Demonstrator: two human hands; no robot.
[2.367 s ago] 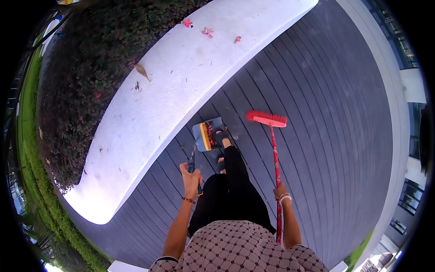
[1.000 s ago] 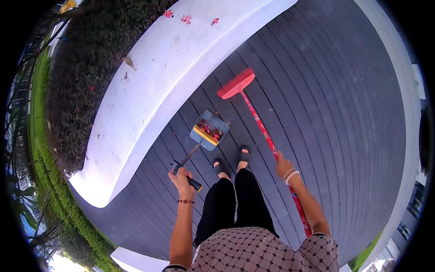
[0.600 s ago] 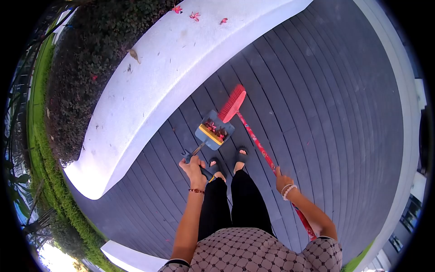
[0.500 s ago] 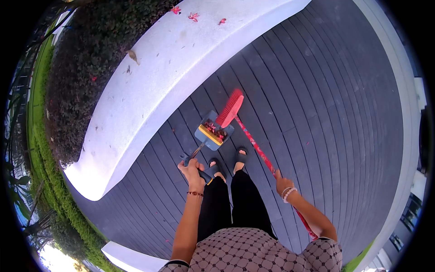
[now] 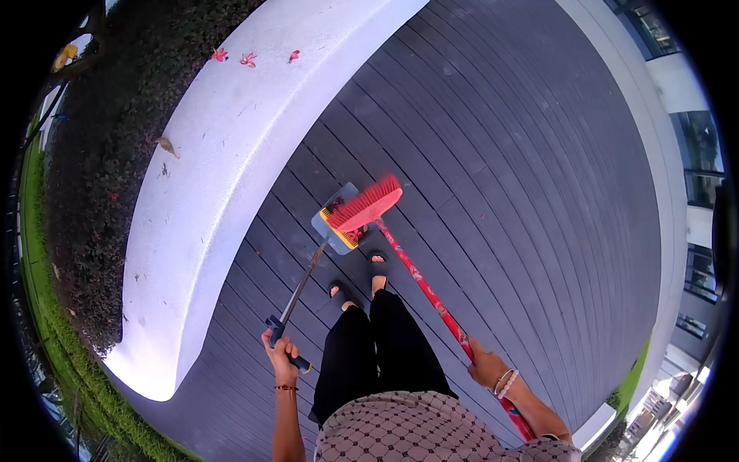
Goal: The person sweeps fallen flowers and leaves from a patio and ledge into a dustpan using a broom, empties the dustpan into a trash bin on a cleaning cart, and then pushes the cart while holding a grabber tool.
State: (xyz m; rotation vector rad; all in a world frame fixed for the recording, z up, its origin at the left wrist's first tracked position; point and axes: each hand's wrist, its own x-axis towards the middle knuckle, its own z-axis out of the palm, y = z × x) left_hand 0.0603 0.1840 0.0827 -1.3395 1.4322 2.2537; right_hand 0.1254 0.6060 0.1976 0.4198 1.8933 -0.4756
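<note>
My left hand (image 5: 283,355) is closed round the dark handle of a long-handled dustpan (image 5: 346,194). The grey pan lies on the deck in front of my feet, with a yellow comb edge and some reddish petals and debris in it. My right hand (image 5: 487,365) grips the red patterned pole of a broom (image 5: 369,206). The broom's red head hovers over or rests on the pan, hiding much of what is inside; I cannot tell whether it touches. Its bristle tips are slightly blurred.
A curved white bench (image 5: 208,165) runs along the left, with pink flowers (image 5: 248,60) and a dry leaf (image 5: 167,146) on top. Behind it grows a dark hedge (image 5: 100,169). Grey deck boards (image 5: 500,154) spread to the right, up to a pale kerb (image 5: 650,192).
The broom head has swung over the pan and turned more level, covering much of the debris. My left hand has moved lower and to the left. The whole view has shifted.
</note>
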